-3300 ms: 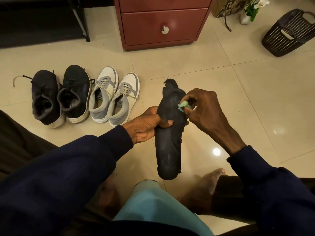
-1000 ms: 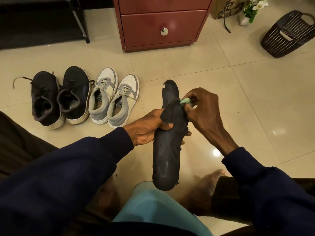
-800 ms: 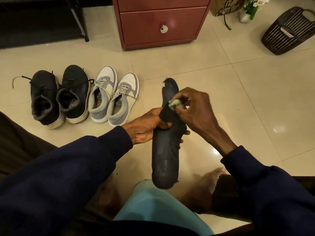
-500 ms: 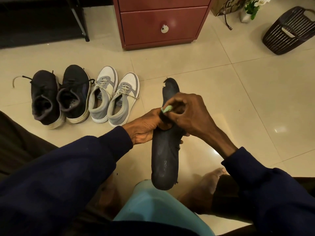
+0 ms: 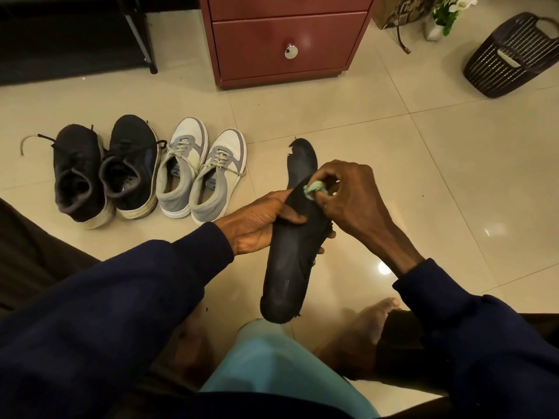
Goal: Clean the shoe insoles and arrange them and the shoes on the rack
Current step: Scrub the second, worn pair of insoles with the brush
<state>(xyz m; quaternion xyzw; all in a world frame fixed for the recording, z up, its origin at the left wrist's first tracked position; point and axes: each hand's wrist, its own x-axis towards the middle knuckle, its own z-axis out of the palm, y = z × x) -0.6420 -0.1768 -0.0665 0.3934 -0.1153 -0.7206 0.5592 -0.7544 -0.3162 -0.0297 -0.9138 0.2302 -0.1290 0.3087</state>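
We're in a home here, down at floor level: a glossy cream tiled floor (image 5: 453, 176), a reddish wooden drawer cabinet (image 5: 287, 28) with a round metal knob (image 5: 291, 51) at the far side, a white vase of flowers (image 5: 442, 16) and a dark slatted basket (image 5: 511, 55) far right, and black sneakers (image 5: 127, 164) and grey-and-white sneakers (image 5: 184, 167) lined up on the left.

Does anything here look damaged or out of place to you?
The black insole held in the left hand is worn: its toe end has a ragged notch torn out, and frayed bits stick out along its right edge and heel. The leftmost black shoe trails a loose lace.
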